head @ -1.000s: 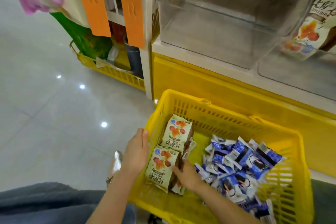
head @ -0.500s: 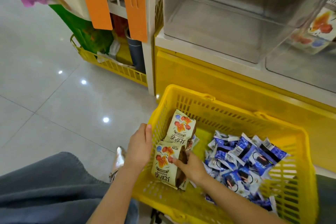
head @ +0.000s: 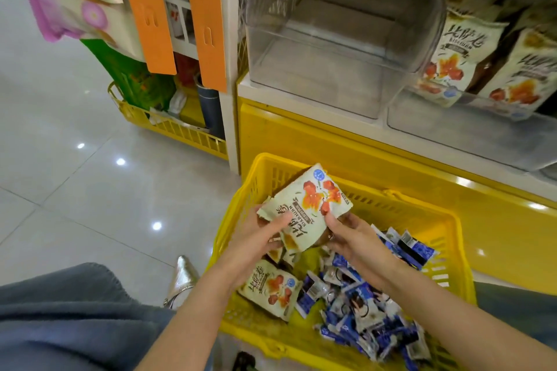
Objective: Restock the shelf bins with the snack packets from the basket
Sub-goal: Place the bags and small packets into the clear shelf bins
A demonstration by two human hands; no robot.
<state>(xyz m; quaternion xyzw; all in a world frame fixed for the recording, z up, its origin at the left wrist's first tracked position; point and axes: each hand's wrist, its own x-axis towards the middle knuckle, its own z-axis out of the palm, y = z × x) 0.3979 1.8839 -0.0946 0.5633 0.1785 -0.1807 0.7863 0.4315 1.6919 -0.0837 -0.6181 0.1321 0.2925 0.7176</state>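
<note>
At the frame's centre, we see the left hand [head: 261,231] and right hand [head: 346,235] pinching a cream, orange-printed snack packet [head: 307,208], perhaps several stacked, above the yellow slatted plastic basket [head: 446,238].

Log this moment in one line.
step: pick | left hand: grips cream packets | right hand: grips same packets | position: above yellow basket | in basket: another cream packet, blue packets

Yellow basket [head: 452,238] slotted plastic; shelf bin [head: 340,39] clear plastic (glossy); floor [head: 60,159] polished tile.
</note>
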